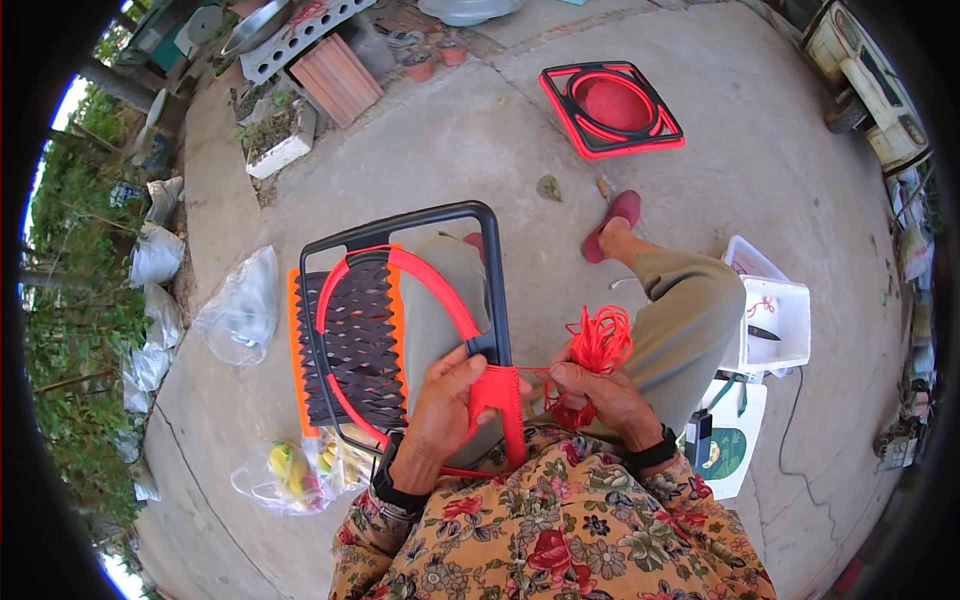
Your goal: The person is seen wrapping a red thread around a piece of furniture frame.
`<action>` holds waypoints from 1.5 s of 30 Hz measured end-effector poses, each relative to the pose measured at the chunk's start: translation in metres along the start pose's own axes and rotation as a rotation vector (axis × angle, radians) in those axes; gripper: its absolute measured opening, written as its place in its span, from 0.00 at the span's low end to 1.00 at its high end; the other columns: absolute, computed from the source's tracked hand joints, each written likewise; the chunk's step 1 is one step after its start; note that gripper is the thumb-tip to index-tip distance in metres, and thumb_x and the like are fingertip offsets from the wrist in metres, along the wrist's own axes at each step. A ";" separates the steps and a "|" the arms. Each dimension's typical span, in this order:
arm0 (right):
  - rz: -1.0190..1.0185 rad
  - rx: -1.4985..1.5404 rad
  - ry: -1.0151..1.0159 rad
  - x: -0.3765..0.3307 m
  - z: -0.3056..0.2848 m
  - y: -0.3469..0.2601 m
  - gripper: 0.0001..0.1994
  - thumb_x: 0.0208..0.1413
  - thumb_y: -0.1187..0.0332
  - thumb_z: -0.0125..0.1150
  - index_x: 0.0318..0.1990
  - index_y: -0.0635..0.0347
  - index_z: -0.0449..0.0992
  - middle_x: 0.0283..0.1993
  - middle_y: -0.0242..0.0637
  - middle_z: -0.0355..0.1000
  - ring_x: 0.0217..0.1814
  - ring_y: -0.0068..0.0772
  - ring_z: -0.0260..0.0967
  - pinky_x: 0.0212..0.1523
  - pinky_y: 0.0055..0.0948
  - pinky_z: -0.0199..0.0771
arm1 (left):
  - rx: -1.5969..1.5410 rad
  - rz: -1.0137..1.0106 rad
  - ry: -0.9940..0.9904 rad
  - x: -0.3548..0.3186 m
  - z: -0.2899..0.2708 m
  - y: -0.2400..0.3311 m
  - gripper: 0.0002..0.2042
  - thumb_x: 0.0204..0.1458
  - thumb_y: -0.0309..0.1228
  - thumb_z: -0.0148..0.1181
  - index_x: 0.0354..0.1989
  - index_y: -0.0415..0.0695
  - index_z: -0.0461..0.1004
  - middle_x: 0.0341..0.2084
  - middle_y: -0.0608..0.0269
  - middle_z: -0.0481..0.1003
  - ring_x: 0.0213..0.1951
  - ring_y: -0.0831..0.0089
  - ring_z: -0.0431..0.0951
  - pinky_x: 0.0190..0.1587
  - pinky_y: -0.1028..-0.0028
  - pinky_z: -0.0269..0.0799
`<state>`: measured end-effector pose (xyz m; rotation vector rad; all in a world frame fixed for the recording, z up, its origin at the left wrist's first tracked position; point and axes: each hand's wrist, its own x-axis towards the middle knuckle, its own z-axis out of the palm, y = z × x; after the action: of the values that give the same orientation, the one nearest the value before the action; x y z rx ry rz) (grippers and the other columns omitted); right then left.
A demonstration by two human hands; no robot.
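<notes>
A black rectangular frame (pixel 410 217) with a round inner ring leans across my lap, parts of it wrapped in red cord. My left hand (pixel 440 405) is closed round its near right corner, where the red wrapping (pixel 488 395) is dense, with the thumb on top. To the right, a loose bundle of red cord (pixel 602 342) is gripped in my right hand (pixel 608 402). A short strand of cord runs taut between that hand and the wrapped corner. Beneath the frame lies a dark woven panel (pixel 350 335) with orange edges.
On the concrete ahead lie similar black-and-red frames (pixel 612 105). At my right stands a white box (pixel 785 325) holding a dark blade-like tool, beside a white bag (pixel 738 440). Plastic bags (pixel 242 310) sit at my left, one holding yellow fruit (pixel 288 468). Bricks (pixel 335 82) and a planter (pixel 282 140) stand farther off.
</notes>
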<state>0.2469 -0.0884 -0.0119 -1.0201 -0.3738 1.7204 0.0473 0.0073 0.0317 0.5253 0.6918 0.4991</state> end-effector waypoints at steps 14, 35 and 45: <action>-0.248 -0.414 0.172 0.007 0.065 -0.023 0.13 0.50 0.73 0.67 0.43 0.66 0.74 0.35 0.26 0.72 0.38 0.16 0.66 0.41 0.22 0.69 | -0.018 0.077 0.294 -0.009 -0.001 -0.012 0.11 0.59 0.33 0.54 0.35 0.36 0.74 0.24 0.60 0.76 0.18 0.77 0.71 0.16 0.78 0.63; -0.233 -0.404 0.128 -0.016 0.056 0.030 0.07 0.53 0.72 0.64 0.36 0.64 0.73 0.28 0.25 0.69 0.29 0.14 0.63 0.29 0.21 0.67 | 0.213 0.175 0.344 -0.045 -0.005 -0.037 0.12 0.60 0.31 0.53 0.33 0.33 0.75 0.22 0.62 0.76 0.20 0.77 0.73 0.22 0.77 0.70; -0.226 -0.364 0.112 -0.012 0.052 0.028 0.06 0.54 0.71 0.64 0.32 0.59 0.71 0.21 0.21 0.63 0.21 0.11 0.56 0.20 0.17 0.55 | 0.142 0.087 0.232 -0.032 -0.007 -0.028 0.12 0.60 0.31 0.52 0.33 0.32 0.75 0.23 0.59 0.76 0.19 0.74 0.74 0.20 0.76 0.71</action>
<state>0.1895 -0.0986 0.0050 -1.2760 -0.7198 1.4142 0.0279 -0.0303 0.0252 0.6387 0.9342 0.6013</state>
